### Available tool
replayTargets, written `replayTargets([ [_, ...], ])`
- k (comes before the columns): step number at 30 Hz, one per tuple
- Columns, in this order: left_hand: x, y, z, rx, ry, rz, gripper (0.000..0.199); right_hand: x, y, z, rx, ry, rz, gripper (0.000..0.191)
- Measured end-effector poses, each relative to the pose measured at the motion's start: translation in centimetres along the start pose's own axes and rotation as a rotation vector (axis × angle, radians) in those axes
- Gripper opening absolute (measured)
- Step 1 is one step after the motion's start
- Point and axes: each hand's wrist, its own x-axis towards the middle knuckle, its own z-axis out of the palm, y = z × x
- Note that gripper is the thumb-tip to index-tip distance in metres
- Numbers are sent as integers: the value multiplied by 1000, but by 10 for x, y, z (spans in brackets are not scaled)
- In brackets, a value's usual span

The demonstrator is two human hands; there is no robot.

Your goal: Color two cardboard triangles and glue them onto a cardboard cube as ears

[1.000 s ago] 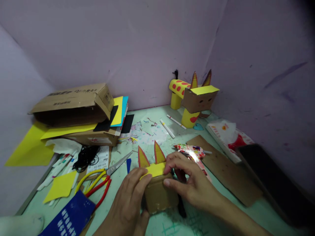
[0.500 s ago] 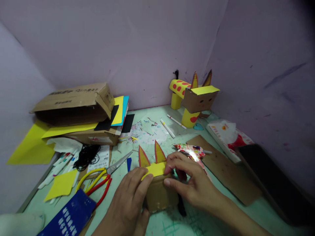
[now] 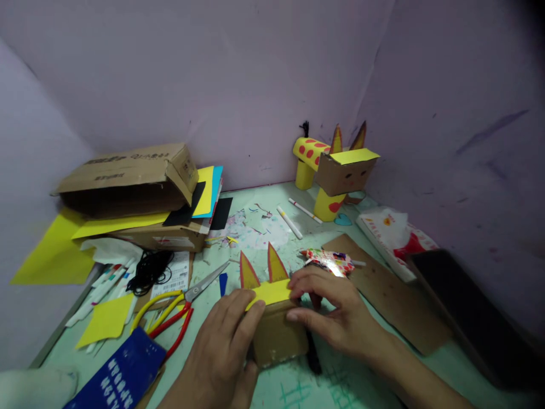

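A small brown cardboard box (image 3: 280, 335) stands near the table's front, with two pointed yellow ears (image 3: 276, 264) edged in red rising behind it. A yellow paper strip (image 3: 275, 292) lies along its top edge. My left hand (image 3: 225, 335) is closed round the box's left side, fingertips on the strip's left end. With fingers bent, my right hand (image 3: 327, 307) grips the right end of the strip and the box's top right corner. A black marker lies partly hidden behind the box's right side.
Scissors (image 3: 187, 295) and a blue packet (image 3: 123, 369) lie at the left, below cardboard boxes (image 3: 128, 176). A finished-looking cardboard animal (image 3: 347, 173) stands at the back right. Brown cardboard (image 3: 392, 301) and a dark phone-like slab (image 3: 472, 318) lie at the right.
My right hand has shifted slightly right along the strip, showing more of the yellow paper. My left hand and the box are almost unmoved.
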Motion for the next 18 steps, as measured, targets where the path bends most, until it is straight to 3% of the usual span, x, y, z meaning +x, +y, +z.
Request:
replayTargets([
  [7, -2, 2, 0, 7, 2, -2, 73, 0, -10, -2, -168, -135, 15, 21],
  [18, -1, 2, -2, 7, -8, 2, 69, 0, -10, -1, -116, -133, 21, 18],
])
